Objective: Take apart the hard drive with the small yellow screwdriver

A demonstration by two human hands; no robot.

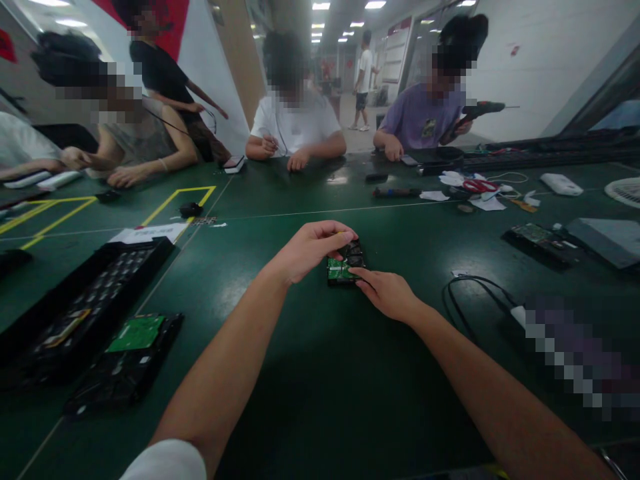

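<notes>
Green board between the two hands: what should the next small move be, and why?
Perhaps ease the left hand slightly aside, for a clearer look at the green board. Its fingers arch over the far side of the black casing, hiding part of it, while the right hand reaches the near right side and could probably steady it.

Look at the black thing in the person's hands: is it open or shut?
Open, it seems: the green board on the black thing shows uncovered between the left hand and the right hand.
</notes>
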